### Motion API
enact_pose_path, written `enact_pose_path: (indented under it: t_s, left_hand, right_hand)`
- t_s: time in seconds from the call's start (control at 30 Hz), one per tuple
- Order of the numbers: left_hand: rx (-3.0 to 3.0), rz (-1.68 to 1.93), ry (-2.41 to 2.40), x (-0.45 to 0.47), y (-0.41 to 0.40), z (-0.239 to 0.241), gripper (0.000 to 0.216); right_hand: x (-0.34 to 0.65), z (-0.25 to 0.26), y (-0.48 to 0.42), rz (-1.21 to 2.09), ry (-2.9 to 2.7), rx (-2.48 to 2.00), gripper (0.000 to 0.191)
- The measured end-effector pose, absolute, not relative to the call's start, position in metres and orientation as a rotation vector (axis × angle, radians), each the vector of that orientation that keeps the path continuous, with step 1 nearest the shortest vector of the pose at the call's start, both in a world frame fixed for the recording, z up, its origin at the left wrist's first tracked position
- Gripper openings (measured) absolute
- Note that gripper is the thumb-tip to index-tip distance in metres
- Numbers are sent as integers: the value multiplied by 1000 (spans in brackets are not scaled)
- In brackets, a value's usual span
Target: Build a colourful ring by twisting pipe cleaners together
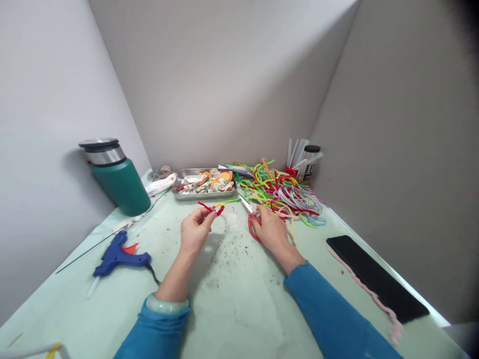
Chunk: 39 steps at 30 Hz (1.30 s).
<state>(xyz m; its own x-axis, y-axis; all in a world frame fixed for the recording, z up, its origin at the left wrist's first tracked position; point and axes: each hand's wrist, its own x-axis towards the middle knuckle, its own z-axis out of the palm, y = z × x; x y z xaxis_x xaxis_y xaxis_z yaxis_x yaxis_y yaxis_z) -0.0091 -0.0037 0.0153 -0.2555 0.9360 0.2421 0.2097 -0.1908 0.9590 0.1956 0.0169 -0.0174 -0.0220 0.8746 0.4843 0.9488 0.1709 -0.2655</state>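
Observation:
My left hand (195, 232) is closed in a pinch around a small twist of fuzzy pipe cleaner (220, 210), red with some yellow. A red end sticks out to the left of the fingers and a yellow-green end reaches right. My right hand (272, 230) is closed over red-handled scissors (246, 203). Their metal blades point up and left toward the pile, a little apart from the pipe cleaner. Part of the handles is hidden under my fingers. Right behind this hand lies a tangled heap of coloured pipe cleaners (262, 175).
A metal tray (204, 195) of small patterned and orange pieces stands at the back. On the left are a green bottle (121, 187) and a blue glue gun (119, 255). A black slab (374, 276) with a pink pipe cleaner (361, 284) lies right; a black-lidded jar (309, 162) stands behind.

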Motion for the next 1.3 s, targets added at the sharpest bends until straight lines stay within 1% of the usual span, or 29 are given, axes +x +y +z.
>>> enact_pose_path:
  t_s: [0.1, 0.17, 0.33, 0.53, 0.9, 1.03, 1.13, 1.23, 1.3]
  left_hand:
    - [1455, 1499, 1466, -10, -2, 11, 30]
    - [1502, 1525, 1495, -11, -2, 10, 29]
    - [1508, 1721, 1578, -15, -5, 14, 28]
    - [1509, 2004, 1751, -20, -11, 22, 24]
    - [1754, 2124, 1880, -18, -19, 30, 14]
    - [1844, 2113, 1851, -15, -21, 31, 11]
    - [1945, 2038, 1767, -13, -21, 29, 9]
    - [2142, 1865, 1548, -7, -20, 24, 8]
    - [2300, 1685, 1414, -2, -19, 19, 9]
  right_hand:
    - [197, -15, 17, -224, -1957, -1782, 16]
    - [197, -14, 16, -275, -1967, -1740, 13]
    - [197, -13, 17, -264, -1925, -1569, 16]
    - [200, -17, 22, -246, -1822, -1476, 16]
    - [201, -20, 23, -205, -1850, -1468, 21]
    - [199, -19, 22, -178, -1860, -1464, 20]
    - [198, -19, 21, -120, -1831, -1417, 18]
    - [196, -19, 19, -10, -1792, -1312, 17]
    - [194, -19, 17, 95, -1772, -1231, 23]
